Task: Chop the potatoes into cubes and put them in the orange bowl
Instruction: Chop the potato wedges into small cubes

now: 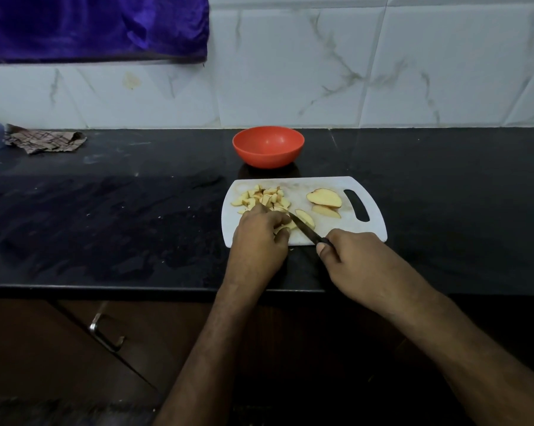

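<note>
Left hand (261, 238) lies knuckles up, fingers curled down; right hand (354, 259) holds a closed grip, thumb forward.

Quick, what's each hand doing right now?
Left hand: fingers curled on a potato piece on the cutting board.
Right hand: holds the knife.

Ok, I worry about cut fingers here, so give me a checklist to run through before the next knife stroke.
1. Right hand grips the knife by its handle: ok.
2. Left hand pins the potato piece being cut: ok.
3. Left fingertips curled back from the blade: cannot tell, they lie very close to it.
4. Board flat on the counter: ok.
5. Slices waiting clear of the blade: ok.
6. Bowl within reach behind the board, empty: ok.
</note>
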